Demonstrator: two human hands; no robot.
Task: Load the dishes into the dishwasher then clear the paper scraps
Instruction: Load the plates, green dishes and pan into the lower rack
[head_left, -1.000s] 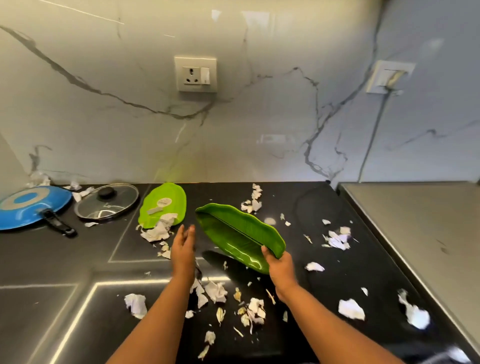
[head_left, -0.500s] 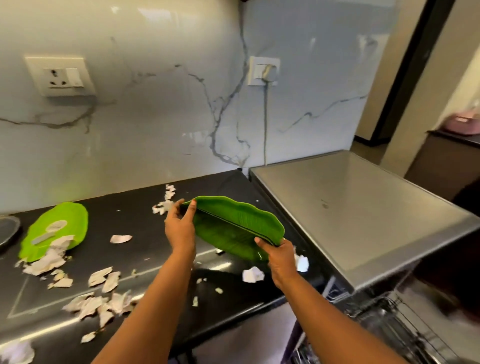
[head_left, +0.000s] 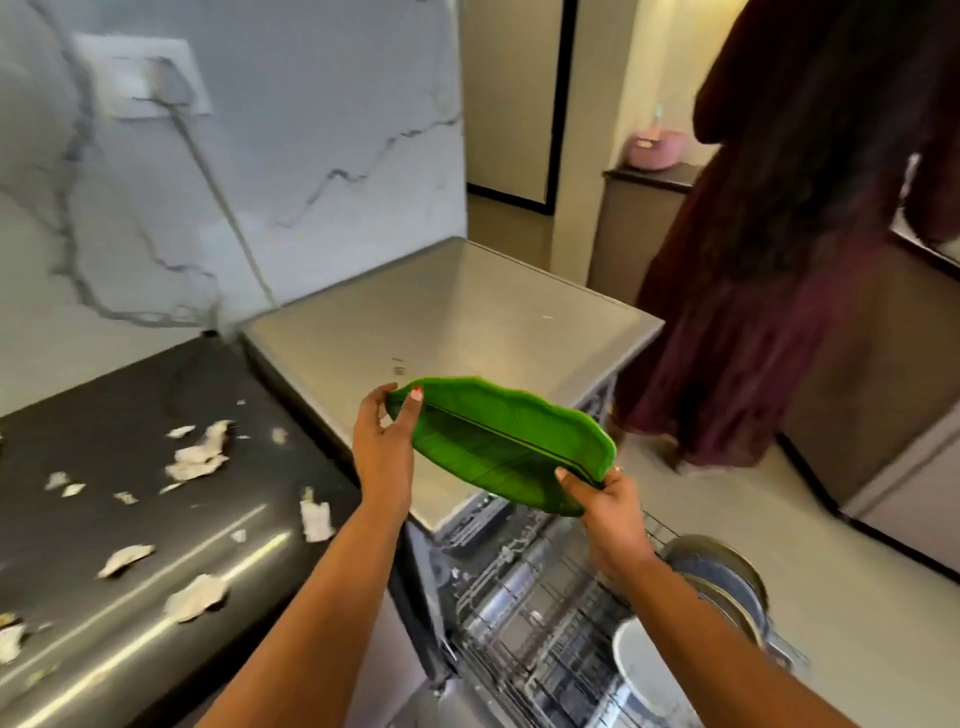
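Note:
I hold a green leaf-shaped plate with both hands, above the front corner of the steel dishwasher top. My left hand pinches its left tip, thumb on the inner face. My right hand grips its right end from below. The plate tilts towards me. Beneath it the pulled-out dishwasher rack shows its wire tines, with a white bowl and round plates standing at the right. Torn paper scraps lie scattered on the black counter at the left.
A person in a long maroon dress stands close to the right of the dishwasher. A cable runs down the marble wall from a socket. A pink pot sits on a far counter. Pale floor shows to the right of the rack.
The view has swung right from the counter to the dishwasher. The green plate has travelled right with both hands, from above the counter edge to above the dishwasher's corner and rack.

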